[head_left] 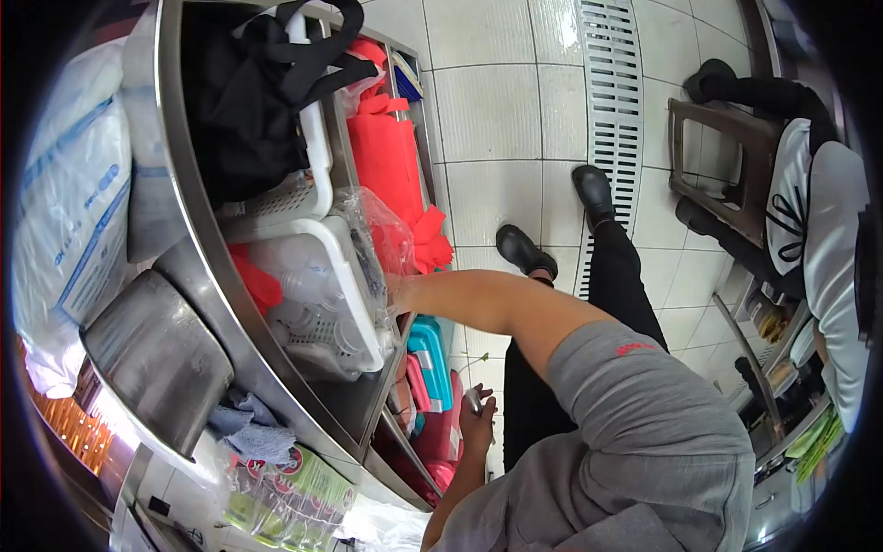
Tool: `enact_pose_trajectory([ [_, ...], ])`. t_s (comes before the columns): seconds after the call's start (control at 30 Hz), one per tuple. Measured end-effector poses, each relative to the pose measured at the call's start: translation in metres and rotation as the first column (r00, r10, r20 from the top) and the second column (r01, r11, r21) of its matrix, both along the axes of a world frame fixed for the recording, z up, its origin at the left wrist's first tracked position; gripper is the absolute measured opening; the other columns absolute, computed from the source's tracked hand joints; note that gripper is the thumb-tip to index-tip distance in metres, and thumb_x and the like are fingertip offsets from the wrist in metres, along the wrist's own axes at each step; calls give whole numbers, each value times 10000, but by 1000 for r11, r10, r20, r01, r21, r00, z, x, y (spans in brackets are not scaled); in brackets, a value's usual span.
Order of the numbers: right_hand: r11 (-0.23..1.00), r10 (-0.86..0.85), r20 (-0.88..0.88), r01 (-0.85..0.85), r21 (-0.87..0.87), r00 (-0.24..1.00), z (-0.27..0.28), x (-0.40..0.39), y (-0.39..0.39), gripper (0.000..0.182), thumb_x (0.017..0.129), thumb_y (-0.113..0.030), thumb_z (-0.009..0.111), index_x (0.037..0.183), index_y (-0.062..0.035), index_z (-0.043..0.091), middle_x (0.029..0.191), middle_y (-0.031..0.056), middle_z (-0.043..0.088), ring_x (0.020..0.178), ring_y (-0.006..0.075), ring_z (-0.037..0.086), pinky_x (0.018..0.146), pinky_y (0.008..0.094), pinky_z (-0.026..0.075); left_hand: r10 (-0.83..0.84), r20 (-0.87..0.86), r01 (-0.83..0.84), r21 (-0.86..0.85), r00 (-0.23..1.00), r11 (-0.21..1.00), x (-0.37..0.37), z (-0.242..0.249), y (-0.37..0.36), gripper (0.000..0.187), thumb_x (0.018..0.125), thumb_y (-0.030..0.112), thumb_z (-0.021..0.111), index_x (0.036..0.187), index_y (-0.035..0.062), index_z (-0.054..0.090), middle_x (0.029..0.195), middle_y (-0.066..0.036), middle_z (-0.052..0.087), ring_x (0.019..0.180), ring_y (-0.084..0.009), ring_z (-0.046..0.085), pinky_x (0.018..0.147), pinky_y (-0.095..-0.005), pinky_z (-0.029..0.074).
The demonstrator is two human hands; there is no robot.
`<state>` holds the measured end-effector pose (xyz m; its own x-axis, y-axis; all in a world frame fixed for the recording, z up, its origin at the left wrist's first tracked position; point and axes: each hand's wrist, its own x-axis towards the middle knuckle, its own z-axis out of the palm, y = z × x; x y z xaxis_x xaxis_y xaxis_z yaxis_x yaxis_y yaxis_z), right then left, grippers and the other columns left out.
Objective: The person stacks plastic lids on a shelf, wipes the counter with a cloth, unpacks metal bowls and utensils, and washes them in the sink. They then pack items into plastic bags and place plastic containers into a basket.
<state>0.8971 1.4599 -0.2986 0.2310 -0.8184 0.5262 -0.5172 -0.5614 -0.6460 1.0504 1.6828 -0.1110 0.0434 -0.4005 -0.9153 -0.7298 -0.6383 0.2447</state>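
My right hand (397, 293) reaches into a white plastic basket (354, 276) on the shelf under the steel counter (198, 267). A clear plastic bag (372, 225) and stacked clear cups in the basket cover its fingers, so its grip is hidden. My left hand (478, 425) is lower, near the shelf's front edge, closed around a small clear item (472, 399) with a thin green stem sticking out. Red bags (391, 156) fill the shelf just beyond the basket.
A second white basket holding a black bag (253, 83) sits further along the shelf. A steel pot (156, 363), a cloth and packets lie on the counter. A floor drain grate (612, 110) runs past my black shoes. Another person (819, 230) is at the right by a stool.
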Motion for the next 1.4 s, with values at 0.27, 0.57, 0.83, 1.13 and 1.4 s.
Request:
enact_pose_trajectory([
  [0.27, 908, 261, -108, -206, 364, 959, 34, -52, 3, 299, 713, -210, 626, 993, -126, 690, 1143, 114, 632, 1136, 305, 552, 1135, 624, 170, 8, -62, -10, -42, 998, 999, -8, 4, -12, 432, 902, 149, 647, 1283, 20, 488, 1089, -77, 653, 721, -127, 641, 535, -225, 450],
  [0.57, 867, -433, -71, 436, 242, 899, 22, -145, 38, 428, 750, -160, 657, 1166, -113, 569, 1261, 95, 519, 1269, 310, 407, 1084, 584, 252, 8, -183, -18, -55, 983, 998, -60, 15, -15, 419, 904, 141, 641, 1271, 6, 490, 1073, -74, 653, 699, -128, 654, 538, -224, 453],
  [0.83, 236, -972, 80, 897, 375, 223, -29, -245, -185, 506, 803, -159, 636, 1273, -49, 482, 1306, 178, 458, 1309, 465, 311, 1093, 608, 238, 101, -64, -108, -120, 993, 987, -45, 14, 4, 413, 880, 96, 648, 1257, 8, 502, 1089, -93, 661, 747, -140, 670, 576, -235, 483],
  [1.13, 768, -596, 782, 411, 491, 180, -57, -258, -126, 236, 823, -106, 614, 1045, -48, 668, 1295, 214, 518, 1203, 340, 496, 1016, 392, 418, 140, -129, -160, -165, 982, 973, -46, 10, 1, 372, 887, 45, 638, 1235, -4, 517, 1073, -90, 655, 817, -134, 631, 722, -277, 526],
  [1.4, 862, -496, 788, -97, 498, -364, -42, -320, -52, 288, 769, -104, 565, 1016, 34, 622, 1033, 130, 668, 945, 244, 638, 881, 359, 491, 46, -222, -103, -253, 974, 962, -63, -10, -16, 365, 865, 8, 635, 1209, -17, 515, 1077, -115, 638, 855, -149, 620, 767, -280, 528],
])
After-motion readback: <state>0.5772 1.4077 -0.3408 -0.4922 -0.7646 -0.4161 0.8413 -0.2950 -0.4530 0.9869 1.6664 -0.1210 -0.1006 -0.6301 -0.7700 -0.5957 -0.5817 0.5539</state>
